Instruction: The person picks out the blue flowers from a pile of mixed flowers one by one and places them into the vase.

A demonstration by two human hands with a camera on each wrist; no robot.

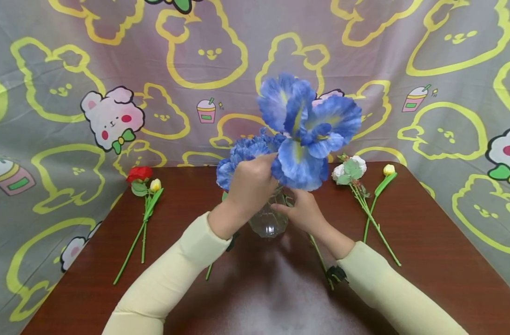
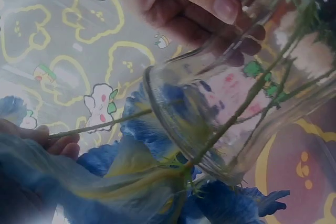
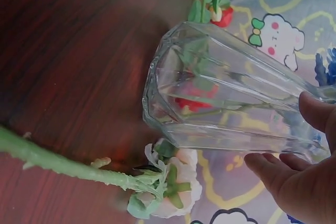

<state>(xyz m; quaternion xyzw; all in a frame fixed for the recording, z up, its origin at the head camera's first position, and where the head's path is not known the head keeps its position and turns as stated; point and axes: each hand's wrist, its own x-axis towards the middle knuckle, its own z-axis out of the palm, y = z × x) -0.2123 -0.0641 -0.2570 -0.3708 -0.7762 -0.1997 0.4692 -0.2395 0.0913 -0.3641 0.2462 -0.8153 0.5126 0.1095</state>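
In the head view my left hand (image 1: 251,186) is raised above a clear glass vase (image 1: 268,224). In the left wrist view its fingers (image 2: 65,142) pinch a thin green stem (image 2: 107,126) whose far end reaches the vase mouth. A large blue iris (image 1: 311,132) hangs over that hand, and more blue blooms (image 1: 248,153) lie behind it. My right hand (image 1: 304,211) holds the vase by its neck; in the right wrist view its thumb and fingers span the glass (image 3: 226,95). Several stems (image 2: 247,103) stand inside the vase. The held flower's head cannot be singled out.
On the table's left lie a red rose (image 1: 139,174) and a yellow tulip (image 1: 155,185). White roses (image 1: 357,165) and another yellow tulip (image 1: 388,170) lie on the right. Further stems (image 1: 320,260) lie near the vase, one under my right forearm. A patterned curtain (image 1: 221,42) stands behind.
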